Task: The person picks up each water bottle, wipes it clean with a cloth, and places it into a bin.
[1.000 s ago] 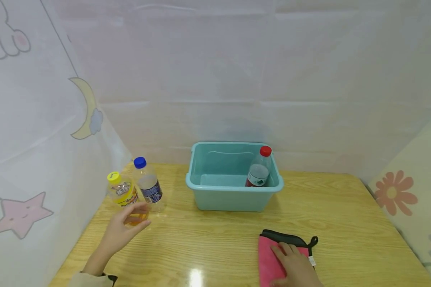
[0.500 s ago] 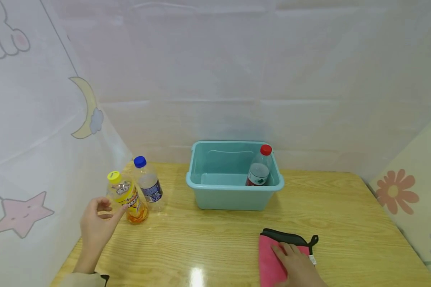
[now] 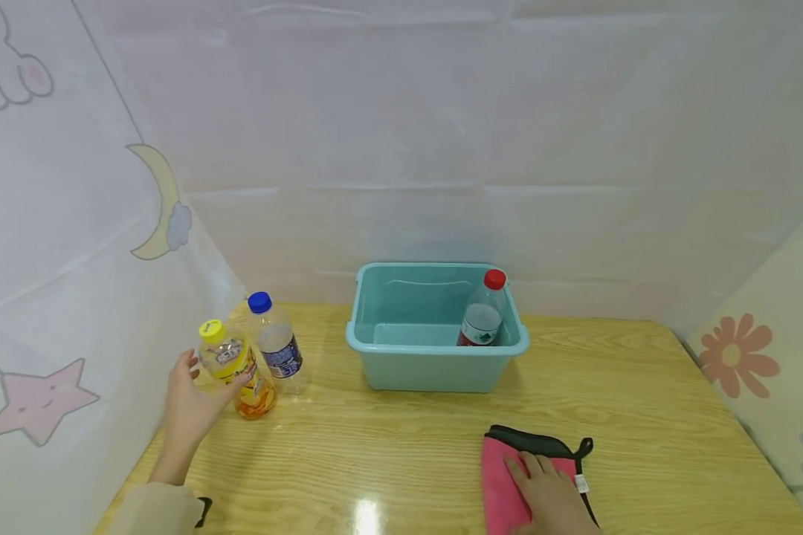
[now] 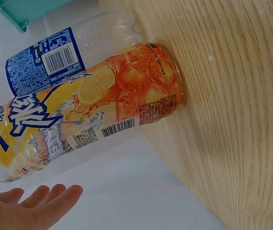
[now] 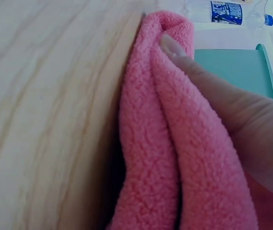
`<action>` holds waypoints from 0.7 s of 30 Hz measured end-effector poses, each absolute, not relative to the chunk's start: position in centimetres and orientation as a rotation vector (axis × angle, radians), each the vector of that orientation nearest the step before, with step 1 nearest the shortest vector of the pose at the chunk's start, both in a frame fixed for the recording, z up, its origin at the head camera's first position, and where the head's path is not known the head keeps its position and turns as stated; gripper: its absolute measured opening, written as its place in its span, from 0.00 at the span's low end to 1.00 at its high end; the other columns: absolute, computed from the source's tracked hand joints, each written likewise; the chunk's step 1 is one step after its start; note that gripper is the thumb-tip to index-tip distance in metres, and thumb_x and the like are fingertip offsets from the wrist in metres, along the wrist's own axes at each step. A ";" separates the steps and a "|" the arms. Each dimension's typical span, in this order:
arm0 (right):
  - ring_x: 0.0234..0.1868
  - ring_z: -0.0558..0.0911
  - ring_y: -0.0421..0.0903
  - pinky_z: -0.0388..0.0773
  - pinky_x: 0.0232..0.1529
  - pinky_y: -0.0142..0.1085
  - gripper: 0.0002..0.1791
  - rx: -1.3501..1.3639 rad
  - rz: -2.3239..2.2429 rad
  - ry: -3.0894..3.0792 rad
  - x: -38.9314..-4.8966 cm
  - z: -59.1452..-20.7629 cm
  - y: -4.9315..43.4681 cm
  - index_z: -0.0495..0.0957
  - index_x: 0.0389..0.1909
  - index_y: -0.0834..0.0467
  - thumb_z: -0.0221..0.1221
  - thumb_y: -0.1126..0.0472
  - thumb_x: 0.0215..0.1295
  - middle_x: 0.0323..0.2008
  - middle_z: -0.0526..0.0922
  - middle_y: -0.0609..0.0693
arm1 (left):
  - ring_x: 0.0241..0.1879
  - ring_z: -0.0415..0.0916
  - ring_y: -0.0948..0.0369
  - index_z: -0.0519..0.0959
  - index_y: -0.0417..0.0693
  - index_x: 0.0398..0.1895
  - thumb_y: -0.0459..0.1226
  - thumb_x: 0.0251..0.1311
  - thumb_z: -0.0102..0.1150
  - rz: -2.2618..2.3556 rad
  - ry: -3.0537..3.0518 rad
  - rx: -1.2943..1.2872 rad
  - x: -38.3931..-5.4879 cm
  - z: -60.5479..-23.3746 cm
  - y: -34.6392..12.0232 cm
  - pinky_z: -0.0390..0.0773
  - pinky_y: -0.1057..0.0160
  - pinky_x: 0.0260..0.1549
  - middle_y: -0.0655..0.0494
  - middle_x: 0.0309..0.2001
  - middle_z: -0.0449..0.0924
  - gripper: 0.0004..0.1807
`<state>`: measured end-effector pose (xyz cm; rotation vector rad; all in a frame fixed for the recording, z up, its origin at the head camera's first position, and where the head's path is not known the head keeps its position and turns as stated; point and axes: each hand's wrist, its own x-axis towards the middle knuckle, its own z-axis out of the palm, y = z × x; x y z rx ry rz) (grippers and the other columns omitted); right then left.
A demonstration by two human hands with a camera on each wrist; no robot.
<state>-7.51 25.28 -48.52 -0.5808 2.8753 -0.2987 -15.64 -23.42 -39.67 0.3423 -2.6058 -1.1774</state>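
In the head view my left hand (image 3: 190,409) is beside a yellow-capped iced tea bottle (image 3: 256,397), fingers on its far left and thumb across its front. The left wrist view shows the fingers (image 4: 54,203) extended, with a gap to the upright bottle (image 4: 98,103). Just behind it stands a clear bottle (image 3: 282,357) with a blue cap and blue label. My right hand (image 3: 554,494) rests on a folded pink cloth (image 3: 498,483) with dark trim and a loop. Its thumb (image 5: 194,67) lies on the fleecy fold; the other fingers are hidden in the right wrist view.
A teal plastic bin (image 3: 435,371) sits at the middle back of the wooden table (image 3: 375,461). Inside its right end stands a red-capped bottle (image 3: 482,319). White printed sheets (image 3: 401,148) hang behind and at both sides.
My left hand has moved left from in front of the yellow-capped bottle, then a little forward beside it. The right hand stays on the cloth; the bottles have not moved.
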 end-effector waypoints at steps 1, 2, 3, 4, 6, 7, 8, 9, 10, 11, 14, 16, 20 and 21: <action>0.51 0.69 0.65 0.70 0.43 0.60 0.55 -0.592 -0.301 2.875 -7.6 -48.5 25.3 0.70 0.54 0.67 0.65 0.29 0.31 0.51 0.70 0.66 | 0.58 0.54 0.36 0.41 0.34 0.68 0.49 0.46 0.68 -1.178 -2.610 0.336 -15.8 -39.8 -23.4 0.60 0.36 0.52 0.29 0.62 0.51 0.57; 0.50 0.69 0.65 0.70 0.43 0.60 0.54 -0.601 -0.302 2.873 -7.6 -48.5 25.3 0.70 0.54 0.67 0.66 0.31 0.31 0.50 0.70 0.66 | 0.58 0.54 0.36 0.42 0.33 0.68 0.49 0.46 0.68 -1.180 -2.611 0.325 -15.9 -39.9 -23.4 0.60 0.37 0.53 0.29 0.62 0.52 0.57; 0.50 0.70 0.65 0.71 0.42 0.59 0.53 -0.610 -0.303 2.874 -7.7 -48.5 25.3 0.70 0.54 0.67 0.67 0.32 0.32 0.50 0.70 0.66 | 0.58 0.55 0.36 0.42 0.33 0.68 0.48 0.47 0.68 -1.185 -2.612 0.316 -16.0 -40.0 -23.4 0.59 0.36 0.53 0.29 0.61 0.53 0.56; 0.50 0.70 0.65 0.71 0.42 0.59 0.53 -0.616 -0.304 2.873 -7.7 -48.4 25.2 0.71 0.54 0.67 0.67 0.32 0.32 0.50 0.70 0.66 | 0.58 0.55 0.36 0.43 0.33 0.68 0.48 0.47 0.68 -1.184 -2.612 0.308 -16.1 -40.1 -23.4 0.59 0.36 0.53 0.30 0.61 0.54 0.55; 0.49 0.70 0.65 0.72 0.42 0.57 0.52 -0.626 -0.302 2.875 -7.8 -48.4 25.2 0.71 0.53 0.67 0.68 0.33 0.32 0.49 0.71 0.66 | 0.58 0.55 0.36 0.44 0.33 0.67 0.48 0.47 0.67 -1.194 -2.612 0.304 -16.2 -40.2 -23.4 0.59 0.36 0.53 0.30 0.60 0.55 0.54; 0.49 0.71 0.64 0.73 0.41 0.57 0.52 -0.631 -0.300 2.877 -7.8 -48.4 25.2 0.71 0.53 0.67 0.68 0.33 0.32 0.49 0.71 0.65 | 0.58 0.55 0.36 0.45 0.33 0.67 0.48 0.47 0.67 -1.198 -2.613 0.307 -16.2 -40.2 -23.4 0.59 0.36 0.53 0.31 0.60 0.56 0.54; 0.48 0.71 0.64 0.73 0.40 0.56 0.51 -0.631 -0.301 2.878 -7.8 -48.4 25.2 0.71 0.53 0.67 0.68 0.34 0.32 0.48 0.71 0.65 | 0.58 0.56 0.36 0.45 0.33 0.67 0.48 0.48 0.67 -1.200 -2.614 0.312 -16.3 -40.3 -23.4 0.60 0.37 0.53 0.31 0.60 0.56 0.53; 0.48 0.71 0.63 0.74 0.40 0.55 0.50 -0.632 -0.303 2.882 -7.9 -48.4 25.2 0.71 0.52 0.67 0.69 0.35 0.32 0.48 0.72 0.64 | 0.58 0.56 0.37 0.46 0.32 0.66 0.48 0.48 0.67 -1.199 -2.611 0.321 -16.3 -40.3 -23.4 0.60 0.37 0.53 0.31 0.60 0.56 0.53; 0.47 0.72 0.62 0.74 0.39 0.54 0.50 -0.629 -0.307 2.886 -7.9 -48.3 25.2 0.72 0.52 0.67 0.69 0.36 0.32 0.48 0.72 0.63 | 0.57 0.57 0.37 0.46 0.32 0.66 0.47 0.48 0.66 -1.197 -2.610 0.331 -16.3 -40.3 -23.3 0.61 0.37 0.53 0.31 0.59 0.57 0.51; 0.46 0.72 0.62 0.75 0.38 0.53 0.49 -0.629 -0.313 2.892 -7.9 -48.3 25.1 0.72 0.52 0.67 0.70 0.37 0.32 0.47 0.72 0.63 | 0.57 0.57 0.37 0.47 0.32 0.66 0.47 0.49 0.66 -1.199 -2.606 0.342 -16.4 -40.3 -23.3 0.61 0.38 0.52 0.31 0.59 0.57 0.50; 0.44 0.73 0.59 0.76 0.36 0.51 0.47 -0.626 -0.329 2.913 -7.9 -48.3 25.1 0.73 0.51 0.66 0.71 0.39 0.32 0.46 0.73 0.61 | 0.57 0.58 0.37 0.47 0.32 0.66 0.45 0.51 0.65 -1.219 -2.583 0.367 -16.4 -40.3 -23.2 0.64 0.39 0.51 0.30 0.60 0.57 0.48; 0.43 0.74 0.58 0.76 0.35 0.50 0.47 -0.626 -0.336 2.931 -8.0 -48.4 25.1 0.73 0.51 0.67 0.70 0.38 0.32 0.44 0.73 0.60 | 0.56 0.59 0.37 0.47 0.32 0.66 0.43 0.52 0.64 -1.238 -2.568 0.379 -16.3 -40.4 -23.2 0.65 0.40 0.51 0.29 0.59 0.57 0.47; 0.41 0.74 0.56 0.76 0.35 0.49 0.48 -0.608 -0.352 2.972 -8.1 -48.6 25.2 0.72 0.52 0.68 0.71 0.40 0.32 0.41 0.74 0.58 | 0.55 0.61 0.37 0.47 0.32 0.65 0.42 0.51 0.65 -1.273 -2.535 0.367 -16.3 -40.4 -23.1 0.68 0.43 0.50 0.29 0.58 0.58 0.47; 0.40 0.74 0.56 0.76 0.36 0.48 0.47 -0.602 -0.363 2.981 -8.2 -48.6 25.2 0.71 0.52 0.68 0.71 0.41 0.32 0.41 0.74 0.58 | 0.55 0.61 0.37 0.47 0.31 0.65 0.42 0.51 0.65 -1.275 -2.528 0.361 -16.2 -40.5 -23.0 0.68 0.43 0.50 0.29 0.58 0.58 0.47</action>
